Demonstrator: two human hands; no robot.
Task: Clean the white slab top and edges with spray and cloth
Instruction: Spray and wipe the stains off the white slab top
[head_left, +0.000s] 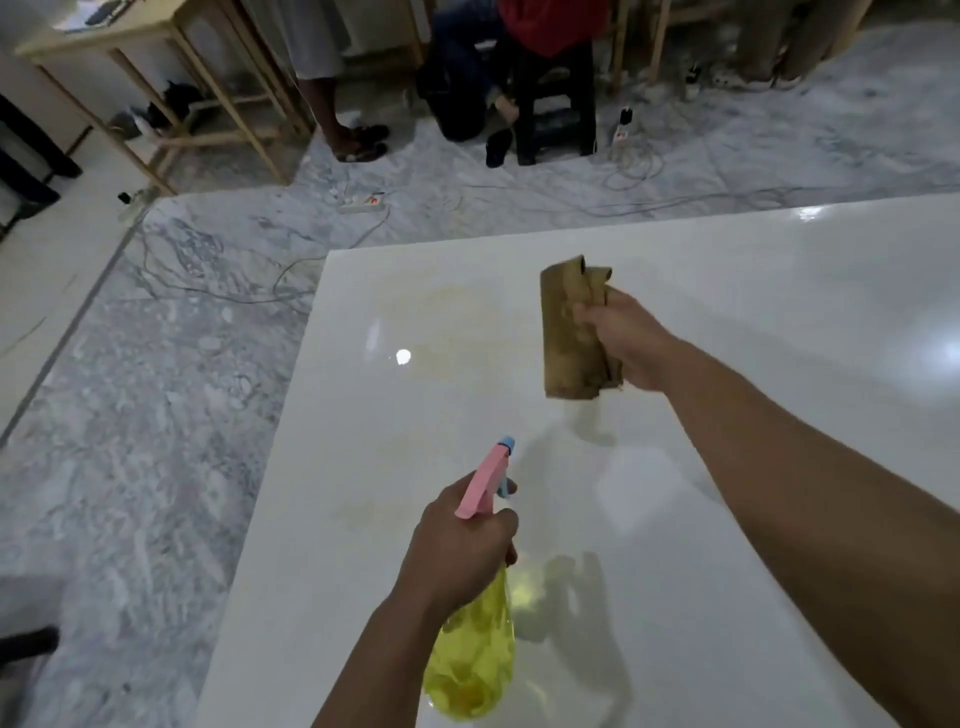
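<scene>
Over the near-left part of the slab (675, 493), the left hand (457, 551) grips the neck of a yellow bottle (475, 654), a finger curled at the blue trigger under the pink spray head (488, 480), whose nozzle points out across the glossy top toward a faint yellowish smear (457, 332). The right hand (631, 340) is clenched on a folded brown cloth (571, 332), held up off the surface, with its reflection showing just below. The slab itself fills the lower right of the view, its left edge and far corner standing over a marbled floor (130, 389) strewn with cables (234, 260) and a power strip (363, 202). The likeliest trouble is overspray: the nozzle sits close to the left edge, and a careless angle would send mist past it onto the floor and toward those leads. The cloth looks soiled already, so wiping with that face may drag a film across the gloss rather than lift it. Too much liquid would pool and run over the edges, and a wet bottle neck could slip in the hand. Other people (498, 78) sit and stand beyond the far corner, well apart.
</scene>
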